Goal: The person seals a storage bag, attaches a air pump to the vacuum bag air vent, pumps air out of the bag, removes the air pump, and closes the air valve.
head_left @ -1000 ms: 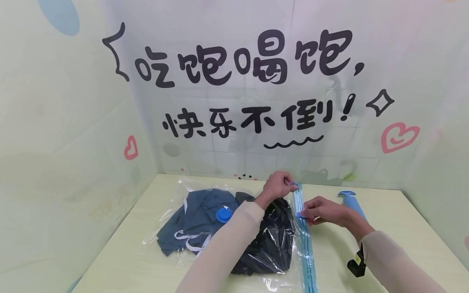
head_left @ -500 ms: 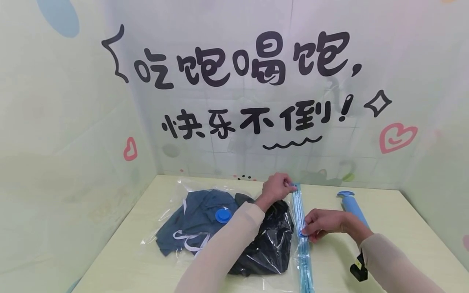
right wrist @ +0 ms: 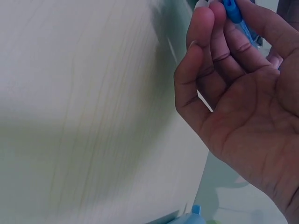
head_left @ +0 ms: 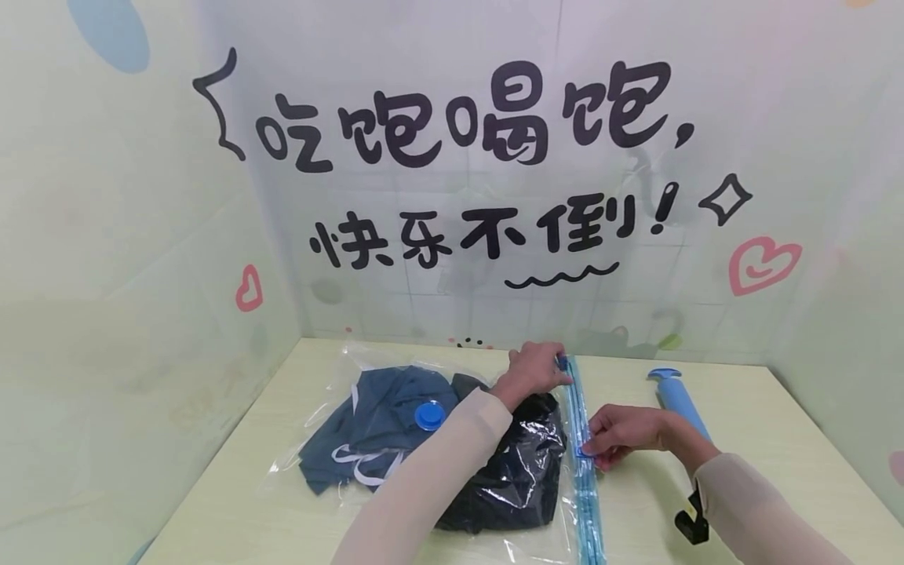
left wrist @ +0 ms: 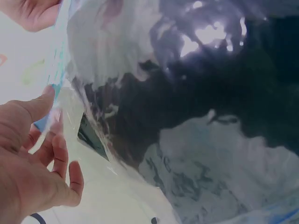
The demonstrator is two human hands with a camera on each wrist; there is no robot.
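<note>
Two hands engaged on the clear bag (head_left: 524, 544), lower mid-frame: your left hand (head_left: 533, 369) holds its strip (head_left: 588, 510) near the top; your right hand (head_left: 625, 429) pinches the blue slider (head_left: 581, 452). Bag judged limp, slippery; grip the stiffer strip.

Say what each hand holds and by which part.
Right hand pinches the zip by its blue slider. Left hand is at the zip's far end; grip unclear.

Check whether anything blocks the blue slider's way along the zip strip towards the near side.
Nothing visible does. The right hand pinches the blue slider; nearer, the zip strip lies uncovered until it leaves the head view's bottom edge. Beyond that I can't tell.
</note>
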